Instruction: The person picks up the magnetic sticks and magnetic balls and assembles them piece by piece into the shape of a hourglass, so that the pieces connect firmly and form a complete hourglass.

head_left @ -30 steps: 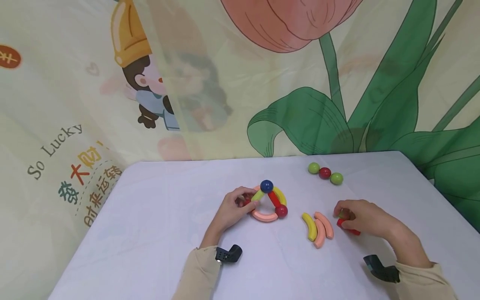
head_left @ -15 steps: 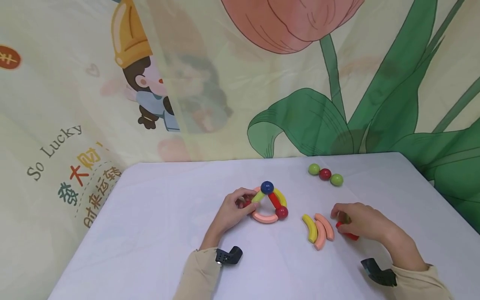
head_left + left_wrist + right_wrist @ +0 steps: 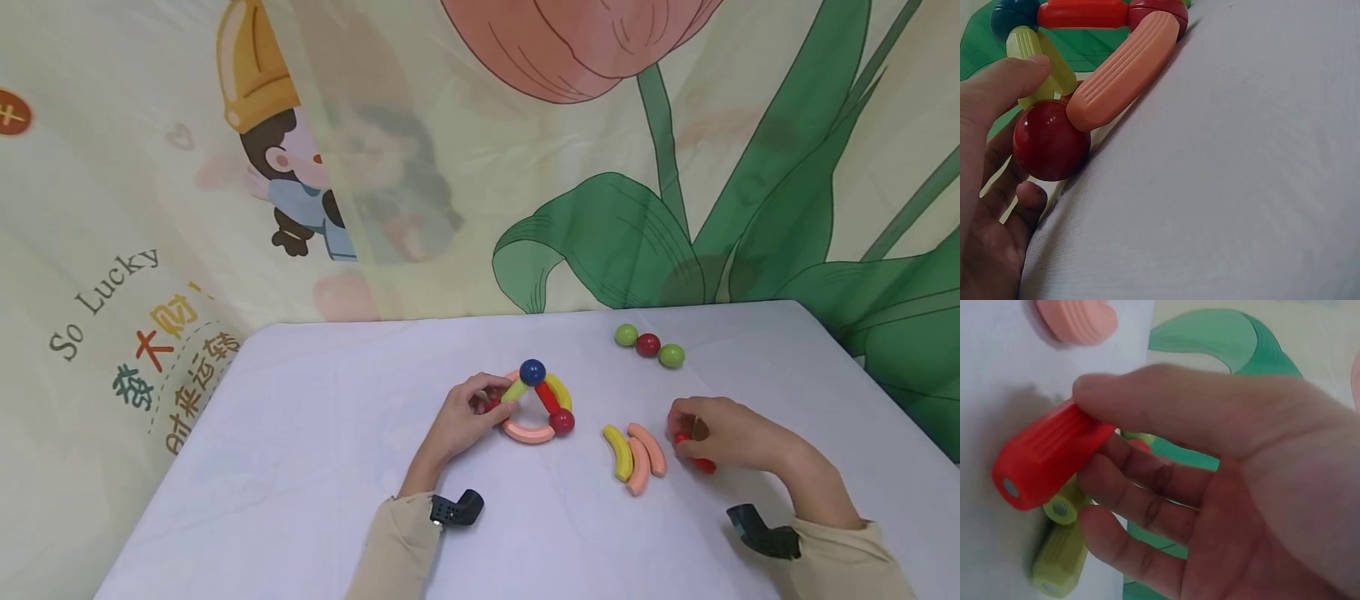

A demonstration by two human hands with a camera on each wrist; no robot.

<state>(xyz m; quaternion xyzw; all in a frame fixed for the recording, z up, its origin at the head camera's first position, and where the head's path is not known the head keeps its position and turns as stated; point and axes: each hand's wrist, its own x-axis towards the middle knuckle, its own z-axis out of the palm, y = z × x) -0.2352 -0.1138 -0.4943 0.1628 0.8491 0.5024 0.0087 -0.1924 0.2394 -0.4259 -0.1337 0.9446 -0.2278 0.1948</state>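
My left hand (image 3: 468, 415) holds the left side of a magnetic rod-and-ball frame. Its thumb lies on a yellow-green rod (image 3: 1027, 47) above a red ball (image 3: 1052, 140). The frame rises to a blue ball (image 3: 532, 372), with a red rod (image 3: 547, 397) slanting to another red ball (image 3: 562, 422); a curved pink rod (image 3: 528, 433) forms its front base and a curved yellow rod (image 3: 559, 390) its far right side. My right hand (image 3: 735, 435) pinches a separate straight red rod (image 3: 1050, 453) between thumb and fingers. Green rods (image 3: 1060, 559) lie beneath that hand.
One curved yellow rod (image 3: 618, 452) and two curved pink rods (image 3: 638, 467) lie between the frame and my right hand. Farther back, two green balls (image 3: 671, 356) and a red ball (image 3: 648, 345) sit in a row on the white-covered table (image 3: 360, 367). A printed cloth hangs behind.
My right hand shifts slightly left, then back right, and the red rod in its fingers now sits at a different tilt. My left hand and the frame stay in place.
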